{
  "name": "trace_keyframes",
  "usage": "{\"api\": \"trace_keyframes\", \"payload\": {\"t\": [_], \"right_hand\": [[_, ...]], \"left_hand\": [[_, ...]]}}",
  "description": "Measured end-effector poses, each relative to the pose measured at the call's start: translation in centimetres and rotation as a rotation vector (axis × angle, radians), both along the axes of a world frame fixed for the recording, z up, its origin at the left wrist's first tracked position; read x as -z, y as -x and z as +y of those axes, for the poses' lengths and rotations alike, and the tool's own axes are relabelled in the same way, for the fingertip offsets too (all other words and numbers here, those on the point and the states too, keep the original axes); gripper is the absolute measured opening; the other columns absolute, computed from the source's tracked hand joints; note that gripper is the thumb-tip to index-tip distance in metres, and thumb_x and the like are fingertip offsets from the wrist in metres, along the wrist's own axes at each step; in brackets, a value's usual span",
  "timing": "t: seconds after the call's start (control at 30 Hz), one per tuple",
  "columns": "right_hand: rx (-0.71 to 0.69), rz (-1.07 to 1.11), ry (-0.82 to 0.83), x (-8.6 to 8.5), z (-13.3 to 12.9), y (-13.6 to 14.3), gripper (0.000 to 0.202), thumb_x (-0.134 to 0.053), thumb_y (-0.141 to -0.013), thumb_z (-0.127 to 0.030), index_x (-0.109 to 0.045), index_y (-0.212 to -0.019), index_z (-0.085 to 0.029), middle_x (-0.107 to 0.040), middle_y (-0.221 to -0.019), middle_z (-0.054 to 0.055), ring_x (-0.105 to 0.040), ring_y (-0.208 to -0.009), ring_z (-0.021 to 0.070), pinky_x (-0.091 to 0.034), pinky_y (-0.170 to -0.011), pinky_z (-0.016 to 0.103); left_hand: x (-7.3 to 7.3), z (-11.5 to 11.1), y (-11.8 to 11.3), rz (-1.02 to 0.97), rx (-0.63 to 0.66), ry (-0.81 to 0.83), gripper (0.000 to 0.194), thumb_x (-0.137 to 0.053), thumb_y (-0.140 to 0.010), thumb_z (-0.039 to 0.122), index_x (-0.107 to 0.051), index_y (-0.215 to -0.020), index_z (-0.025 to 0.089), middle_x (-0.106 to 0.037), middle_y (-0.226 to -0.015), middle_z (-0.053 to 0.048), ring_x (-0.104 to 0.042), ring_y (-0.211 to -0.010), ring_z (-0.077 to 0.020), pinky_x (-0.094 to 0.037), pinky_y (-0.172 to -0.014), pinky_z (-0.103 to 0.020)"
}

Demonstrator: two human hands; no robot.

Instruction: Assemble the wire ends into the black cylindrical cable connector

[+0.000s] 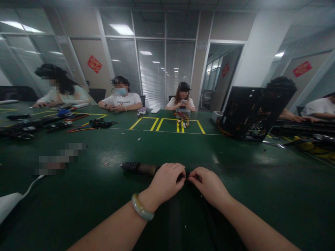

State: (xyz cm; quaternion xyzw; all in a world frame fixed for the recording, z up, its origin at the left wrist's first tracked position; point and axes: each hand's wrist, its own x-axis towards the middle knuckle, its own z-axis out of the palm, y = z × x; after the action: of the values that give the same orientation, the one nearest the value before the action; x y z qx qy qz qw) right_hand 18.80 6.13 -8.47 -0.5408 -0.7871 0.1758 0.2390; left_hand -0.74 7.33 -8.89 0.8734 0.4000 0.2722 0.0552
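My left hand [169, 179] and my right hand [209, 184] meet at the middle of the green table [110, 209], fingertips almost touching. Both are closed in a pinch around something tiny with a metallic glint, too small to name. A dark, thin strip or cable [206, 212] runs from below my right hand toward the near edge; whether it joins the pinched piece I cannot tell. Just beyond my left hand lies a power screwdriver [138, 168], its tip pointing left and its right end hidden behind the hand. A pale bangle [142, 208] circles my left wrist.
A black computer case [243, 113] stands at the back right. Bundled cables [91, 124] lie at the far left, and a small unit with coloured wires [183, 116] sits at the back middle. A white cord [32, 184] crosses the left side. Several people sit around the table.
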Motion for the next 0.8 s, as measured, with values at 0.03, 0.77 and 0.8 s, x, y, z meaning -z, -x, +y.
{"api": "trace_keyframes", "payload": {"t": [0.03,0.77,0.8], "right_hand": [[-0.002,0.002,-0.005,0.06,0.01,-0.02,0.01,-0.06,-0.089,-0.026,-0.068,-0.084,-0.024,-0.067,-0.086,-0.001,-0.061,-0.08,0.0169,-0.043,-0.072,0.026],[-0.007,0.014,-0.02,0.51,0.28,-0.2,0.009,-0.06,-0.089,-0.026,-0.068,-0.086,-0.024,-0.066,-0.086,-0.001,-0.06,-0.079,0.0173,-0.041,-0.07,0.026],[-0.011,0.017,-0.019,0.52,0.29,-0.21,0.009,-0.06,-0.089,-0.026,-0.068,-0.087,-0.025,-0.066,-0.086,-0.001,-0.06,-0.08,0.0173,-0.041,-0.071,0.026]], "left_hand": [[-0.03,0.0,0.0,0.004,0.002,0.002,0.01,-0.062,-0.083,0.018,-0.058,-0.091,0.021,-0.065,-0.102,-0.002,-0.06,-0.097,-0.0216,-0.044,-0.089,-0.04],[-0.11,-0.03,0.02,0.038,0.006,0.005,0.008,-0.063,-0.086,0.02,-0.06,-0.092,0.022,-0.065,-0.099,0.0,-0.059,-0.095,-0.0199,-0.043,-0.089,-0.037],[-0.12,-0.04,0.03,0.038,0.003,0.006,0.008,-0.063,-0.086,0.02,-0.06,-0.093,0.022,-0.065,-0.099,0.0,-0.059,-0.096,-0.0198,-0.043,-0.089,-0.037]]}}
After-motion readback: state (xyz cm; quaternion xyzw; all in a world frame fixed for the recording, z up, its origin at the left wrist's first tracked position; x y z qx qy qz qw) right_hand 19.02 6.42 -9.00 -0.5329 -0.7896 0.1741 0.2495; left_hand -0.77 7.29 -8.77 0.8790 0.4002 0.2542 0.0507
